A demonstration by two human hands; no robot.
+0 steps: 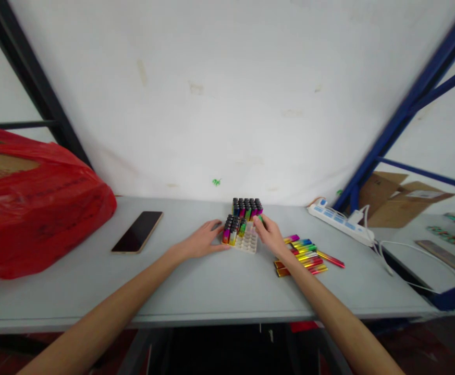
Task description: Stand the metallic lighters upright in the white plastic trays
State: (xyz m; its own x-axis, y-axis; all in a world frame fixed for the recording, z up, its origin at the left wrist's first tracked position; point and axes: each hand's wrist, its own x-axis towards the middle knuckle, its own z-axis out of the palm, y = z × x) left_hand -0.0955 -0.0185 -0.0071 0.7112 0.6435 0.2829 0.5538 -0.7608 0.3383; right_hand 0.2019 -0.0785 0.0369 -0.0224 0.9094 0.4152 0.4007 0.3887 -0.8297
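Observation:
A white tray with round holes [248,242] sits on the table, its left part filled with upright colourful lighters [232,229] with black tops. My left hand [205,239] rests at the tray's left edge, fingers apart and touching it. Above the tray's right side, my right hand [268,233] has its fingers pinched on a green lighter [261,221], mostly hidden by the fingers. Just behind stands another block of upright lighters [247,207]. Loose metallic lighters [307,253] in several colours lie in a pile under and beside my right forearm.
A phone [138,232] lies on the grey table [211,291] at the left, near a large red plastic bag [39,208]. On the right are a white power strip [340,221] with cables and an open cardboard box [395,200]. A white wall rises behind.

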